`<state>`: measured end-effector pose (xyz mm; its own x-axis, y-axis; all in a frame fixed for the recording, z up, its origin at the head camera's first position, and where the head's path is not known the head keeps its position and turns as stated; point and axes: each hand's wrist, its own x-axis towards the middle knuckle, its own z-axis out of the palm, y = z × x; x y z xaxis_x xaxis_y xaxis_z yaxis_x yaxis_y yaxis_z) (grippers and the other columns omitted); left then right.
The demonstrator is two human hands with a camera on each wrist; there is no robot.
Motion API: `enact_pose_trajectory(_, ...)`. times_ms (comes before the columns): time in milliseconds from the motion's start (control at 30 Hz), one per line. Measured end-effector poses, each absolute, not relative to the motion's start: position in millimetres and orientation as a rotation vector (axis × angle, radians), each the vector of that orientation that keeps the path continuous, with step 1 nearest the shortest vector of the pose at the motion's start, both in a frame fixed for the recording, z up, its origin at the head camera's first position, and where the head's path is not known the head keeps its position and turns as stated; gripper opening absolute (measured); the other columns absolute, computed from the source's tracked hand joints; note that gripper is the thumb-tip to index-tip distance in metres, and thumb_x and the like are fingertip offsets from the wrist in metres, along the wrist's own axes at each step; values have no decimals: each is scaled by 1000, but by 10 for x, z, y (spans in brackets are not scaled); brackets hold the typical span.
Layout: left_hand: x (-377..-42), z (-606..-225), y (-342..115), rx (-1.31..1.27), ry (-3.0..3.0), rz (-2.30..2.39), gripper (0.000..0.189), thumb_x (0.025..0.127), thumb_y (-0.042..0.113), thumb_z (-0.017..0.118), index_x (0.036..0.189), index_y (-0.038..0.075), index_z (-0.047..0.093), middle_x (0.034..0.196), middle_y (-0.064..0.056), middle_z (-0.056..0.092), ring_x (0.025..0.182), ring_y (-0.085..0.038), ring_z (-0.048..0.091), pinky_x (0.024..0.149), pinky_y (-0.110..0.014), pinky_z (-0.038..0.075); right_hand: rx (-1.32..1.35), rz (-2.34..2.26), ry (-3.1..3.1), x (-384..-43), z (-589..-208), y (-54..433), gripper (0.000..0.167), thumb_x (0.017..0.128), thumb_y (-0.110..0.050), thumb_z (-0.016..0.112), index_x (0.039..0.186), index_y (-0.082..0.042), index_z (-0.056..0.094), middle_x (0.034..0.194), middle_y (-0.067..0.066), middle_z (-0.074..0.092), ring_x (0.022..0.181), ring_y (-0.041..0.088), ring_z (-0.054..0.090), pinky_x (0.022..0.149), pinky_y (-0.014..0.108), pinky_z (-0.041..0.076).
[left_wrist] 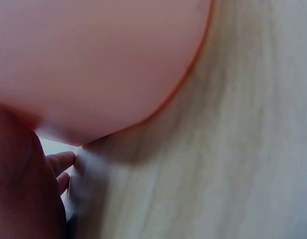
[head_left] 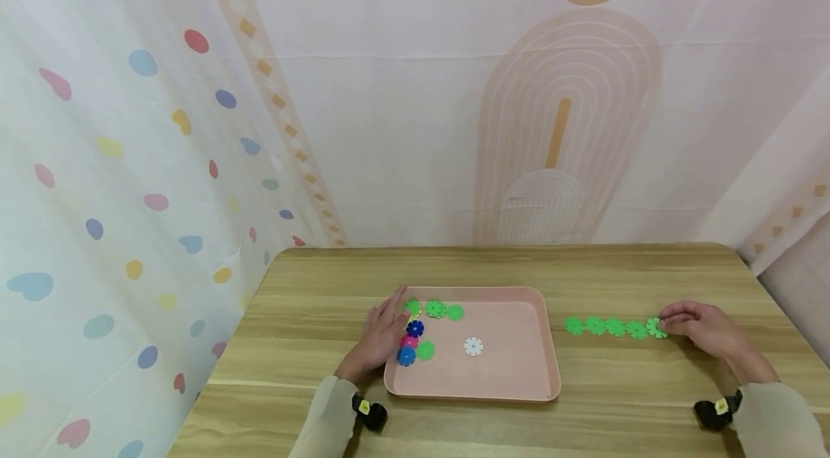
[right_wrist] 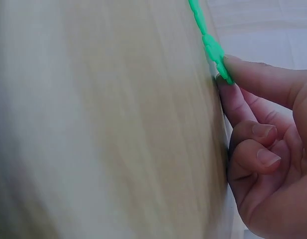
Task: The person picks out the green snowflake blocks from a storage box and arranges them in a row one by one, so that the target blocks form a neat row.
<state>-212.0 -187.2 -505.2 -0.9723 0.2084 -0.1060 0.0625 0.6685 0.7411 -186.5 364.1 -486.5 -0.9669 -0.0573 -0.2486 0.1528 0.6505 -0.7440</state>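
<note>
My right hand [head_left: 703, 328] pinches the last green snowflake disc [head_left: 655, 328] of a row between thumb and finger. In the right wrist view that green disc [right_wrist: 218, 57] is edge-on, with the other fingers curled below. Several green snowflake discs [head_left: 614, 327] line up on the table to its left, touching or linked. My left hand [head_left: 381, 335] rests at the left rim of a pink tray [head_left: 512, 387], its fingers loosely extended. The left wrist view shows fingers [left_wrist: 61, 162] beyond the tray's edge. Whether that hand touches the blue disc [head_left: 406, 356] is unclear.
Inside the tray lie a white disc [head_left: 474, 346], a dark blue disc [head_left: 415, 328], a pink disc [head_left: 408, 341] and several green discs [head_left: 435, 309]. Patterned curtains [head_left: 402, 119] hang behind and left of the wooden table [head_left: 480, 429].
</note>
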Motion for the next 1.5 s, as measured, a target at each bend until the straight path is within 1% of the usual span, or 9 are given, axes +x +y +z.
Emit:
enact_pose_trajectory(233, -2120, -5037, -1870, 216, 2698, 1190, 57, 108, 36, 31, 161, 24, 11, 165, -8, 17, 151, -37, 6, 120, -55, -8, 85, -1224, 2641, -1850, -4851, 3628, 37, 95, -23, 65, 114, 8, 59, 95, 1, 65, 80, 5, 52, 67, 23, 42)
enact_pose_trajectory(433, -2118, -5049, -1877, 248, 2708, 1214, 57, 108, 32, 32, 161, 21, 13, 164, -10, 19, 151, -39, 7, 119, -56, -8, 69, -1202, 2668, -1835, -4851, 3610, 35, 96, -23, 65, 112, 8, 60, 95, 4, 61, 79, 7, 50, 66, 23, 42)
enact_pose_trajectory(600, -2121, -5068, -1877, 245, 2708, 1215, 57, 108, 33, 33, 161, 21, 14, 164, -10, 20, 150, -39, 8, 119, -57, -7, 68, -1202, 2675, -1832, -4878, 3612, 34, 96, -22, 65, 111, 8, 60, 94, 3, 61, 78, 6, 50, 66, 23, 42)
enact_pose_trajectory(733, -2119, -5061, -1874, 249, 2714, 1204, 57, 108, 32, 33, 161, 20, 14, 164, -10, 20, 150, -39, 9, 119, -57, -7, 72, -1227, 2673, -1833, -4904, 3627, 35, 95, -21, 65, 112, 9, 60, 92, 1, 61, 77, 5, 49, 64, 23, 42)
enact_pose_trajectory(900, -2115, -5045, -1871, 246, 2709, 1190, 57, 108, 34, 32, 161, 22, 12, 165, -8, 19, 151, -39, 8, 119, -57, -8, 101, -1261, 2628, -1827, -4910, 3656, 37, 97, -22, 64, 115, 10, 58, 90, -2, 60, 73, 7, 47, 62, 24, 42)
enact_pose_trajectory(1233, -2105, -5056, -1872, 221, 2692, 1198, 58, 108, 37, 33, 161, 23, 13, 165, -6, 18, 151, -38, 7, 119, -58, -7, 110, -1218, 2605, -1844, -4853, 3667, 43, 99, -28, 60, 120, 9, 57, 96, -2, 60, 75, 8, 47, 62, 25, 43)
enact_pose_trajectory(1400, -2106, -5065, -1877, 225, 2691, 1205, 58, 108, 37, 33, 161, 24, 12, 165, -6, 18, 151, -38, 7, 119, -57, -7, 84, -1252, 2594, -1845, -4772, 3610, 48, 100, -29, 59, 124, 11, 53, 98, 0, 61, 75, 8, 50, 61, 26, 46)
enact_pose_trajectory(1500, -2110, -5074, -1883, 225, 2690, 1211, 58, 108, 36, 33, 161, 24, 12, 165, -7, 18, 151, -39, 6, 119, -58, -8, 39, -1248, 2601, -1862, -4698, 3523, 47, 101, -31, 57, 126, 9, 54, 103, 3, 63, 80, 7, 52, 65, 26, 47)
